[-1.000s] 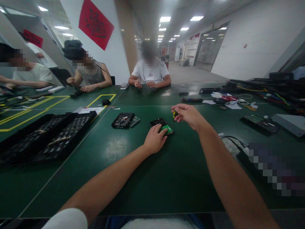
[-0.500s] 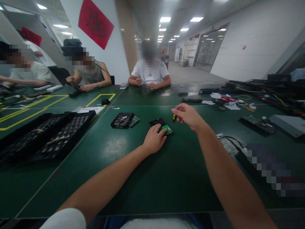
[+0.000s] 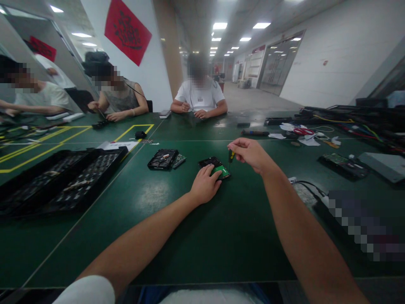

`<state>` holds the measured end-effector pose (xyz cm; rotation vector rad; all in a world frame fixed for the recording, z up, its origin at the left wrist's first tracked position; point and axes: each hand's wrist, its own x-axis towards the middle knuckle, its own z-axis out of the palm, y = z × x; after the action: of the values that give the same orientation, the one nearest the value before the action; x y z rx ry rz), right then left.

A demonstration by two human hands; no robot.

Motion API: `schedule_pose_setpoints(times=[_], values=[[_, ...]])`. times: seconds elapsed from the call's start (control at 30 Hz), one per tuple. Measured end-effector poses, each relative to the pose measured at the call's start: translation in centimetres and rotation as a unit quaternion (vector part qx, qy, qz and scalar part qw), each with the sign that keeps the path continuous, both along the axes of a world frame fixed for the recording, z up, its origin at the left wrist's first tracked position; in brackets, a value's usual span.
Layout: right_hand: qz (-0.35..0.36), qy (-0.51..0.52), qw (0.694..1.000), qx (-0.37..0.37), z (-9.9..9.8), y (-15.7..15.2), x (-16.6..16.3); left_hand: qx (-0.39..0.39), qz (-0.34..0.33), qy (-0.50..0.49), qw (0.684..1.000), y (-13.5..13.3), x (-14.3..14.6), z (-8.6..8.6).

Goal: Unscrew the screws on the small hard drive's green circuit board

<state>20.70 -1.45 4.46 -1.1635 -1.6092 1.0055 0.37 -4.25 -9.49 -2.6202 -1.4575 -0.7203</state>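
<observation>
A small black hard drive (image 3: 211, 162) with a green circuit board (image 3: 222, 172) lies on the dark green table (image 3: 196, 236). My left hand (image 3: 205, 185) rests on its near edge, fingers curled over it, holding it down. My right hand (image 3: 251, 155) pinches the top of a small black-and-yellow screwdriver (image 3: 230, 157), held upright with its tip at the drive's right edge.
Another opened drive (image 3: 163, 159) with a loose board lies to the left. Black trays (image 3: 63, 177) stand at the far left. More drives, cables and tools (image 3: 343, 162) crowd the right side. Three other people sit across the table.
My right hand has shifted slightly on the screwdriver handle, fingers turning it. My left hand and the drive have stayed put.
</observation>
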Motion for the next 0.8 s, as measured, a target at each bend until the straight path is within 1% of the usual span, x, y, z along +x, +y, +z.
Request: schedule_pose_setpoints(times=[0.4,0.53,0.67,0.8], values=[[0.017,0.016,1.0,-0.021,0.04,0.07,-0.07,-0.001,0.001,0.001,1.0,0.06,-0.05,-0.12],[0.008,0.023,0.999,-0.022,-0.02,0.15,-0.09,0.0,0.005,0.001,1.0,0.05,-0.01,-0.13],[-0.005,0.051,0.998,-0.033,-0.08,0.19,-0.13,-0.001,0.001,0.003,1.0,0.05,0.01,-0.09],[-0.007,0.042,0.999,-0.033,-0.1,0.27,-0.23,-0.009,0.006,0.0,1.0,-0.05,0.07,0.02]])
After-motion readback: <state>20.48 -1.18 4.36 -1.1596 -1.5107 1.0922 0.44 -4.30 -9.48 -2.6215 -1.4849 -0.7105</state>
